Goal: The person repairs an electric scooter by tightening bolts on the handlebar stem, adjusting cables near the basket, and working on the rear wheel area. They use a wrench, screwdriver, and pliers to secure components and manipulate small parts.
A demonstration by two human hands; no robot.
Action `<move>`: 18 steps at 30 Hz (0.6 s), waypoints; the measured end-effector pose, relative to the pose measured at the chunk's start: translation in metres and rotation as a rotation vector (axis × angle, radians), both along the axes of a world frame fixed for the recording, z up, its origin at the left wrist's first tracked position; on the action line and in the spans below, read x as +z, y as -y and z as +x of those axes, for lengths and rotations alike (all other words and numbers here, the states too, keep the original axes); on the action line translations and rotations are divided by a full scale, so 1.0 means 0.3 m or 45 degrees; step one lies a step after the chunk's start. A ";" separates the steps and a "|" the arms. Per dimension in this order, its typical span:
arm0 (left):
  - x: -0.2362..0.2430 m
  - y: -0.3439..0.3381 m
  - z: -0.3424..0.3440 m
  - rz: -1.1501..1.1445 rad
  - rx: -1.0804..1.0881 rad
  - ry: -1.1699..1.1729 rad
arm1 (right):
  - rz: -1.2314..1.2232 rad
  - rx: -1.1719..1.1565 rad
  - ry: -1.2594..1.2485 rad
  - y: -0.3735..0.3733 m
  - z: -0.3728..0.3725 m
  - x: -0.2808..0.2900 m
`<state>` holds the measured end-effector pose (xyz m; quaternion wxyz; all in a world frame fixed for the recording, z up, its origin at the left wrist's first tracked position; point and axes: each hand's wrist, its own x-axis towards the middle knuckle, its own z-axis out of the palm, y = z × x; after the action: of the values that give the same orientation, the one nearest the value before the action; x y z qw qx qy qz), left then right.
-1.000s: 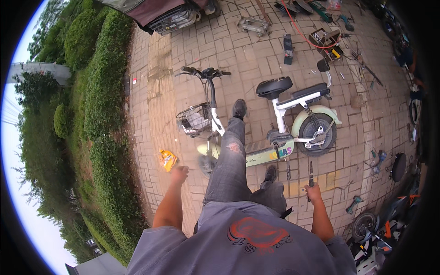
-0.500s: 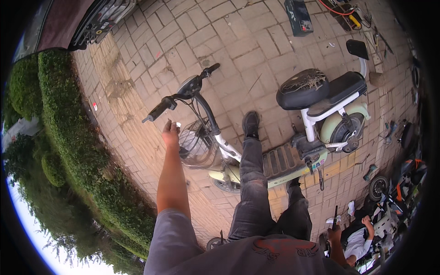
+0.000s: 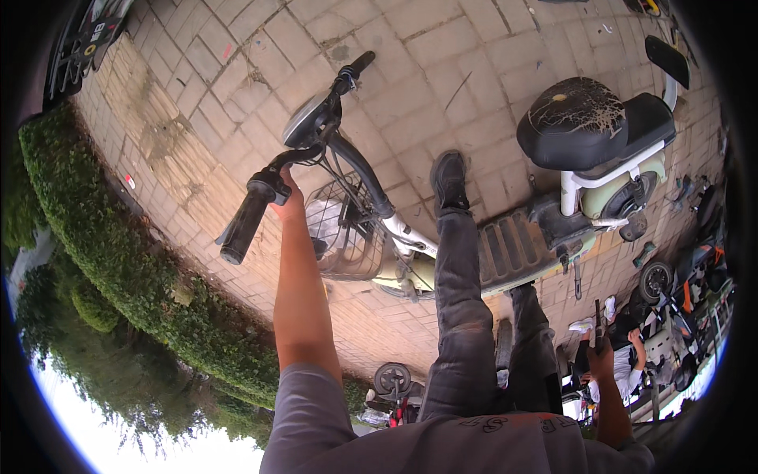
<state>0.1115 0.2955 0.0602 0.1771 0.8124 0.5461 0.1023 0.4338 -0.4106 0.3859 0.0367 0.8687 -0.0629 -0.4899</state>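
Observation:
A pale green and white electric scooter (image 3: 410,237) stands across my view, with its handlebar to the left. My left hand (image 3: 290,197) is at the handlebar, just beside the inner end of the black grip (image 3: 246,217). The bar and brake parts hide most of its fingers, so its hold cannot be made out. Below the bar hangs a wire basket (image 3: 347,249) with something whitish in it. At the lower right, my right hand (image 3: 602,363) is closed around a dark, narrow, upright object (image 3: 598,316) whose kind I cannot tell, well away from the scooter.
My legs straddle the scooter's footboard (image 3: 513,249). Its cracked black seat (image 3: 572,118) is to the right. A hedge (image 3: 118,237) borders the brick paving (image 3: 426,79) on the left. Other parked two-wheelers (image 3: 687,292) and a seated person (image 3: 628,371) are at the lower right.
My left hand, earlier in front of the basket with a small white thing at its fingers, is now up behind the handlebar. The view has shifted, and the handlebar looks closer.

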 end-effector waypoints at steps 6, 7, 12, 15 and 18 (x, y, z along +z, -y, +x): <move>-0.135 -0.039 -0.093 -0.074 0.010 -0.189 | -0.044 -0.130 -0.016 0.124 -0.038 -0.010; -0.143 -0.046 -0.089 -0.050 0.021 -0.106 | -0.075 -0.165 -0.015 0.139 -0.054 -0.002; -0.234 -0.171 -0.178 -0.202 -0.204 -0.791 | -0.170 -0.032 -0.030 0.126 -0.089 0.008; -0.316 -0.195 -0.282 -0.159 -0.035 -0.979 | -0.258 -0.128 -0.093 0.075 -0.096 -0.016; -0.327 -0.154 -0.289 -0.559 0.738 -0.577 | -0.188 -0.148 -0.061 -0.127 -0.053 -0.031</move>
<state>0.0247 0.3416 -0.0380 0.1853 0.5704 0.7857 -0.1518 0.4178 -0.3726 0.3766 0.0737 0.8467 -0.1482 -0.5057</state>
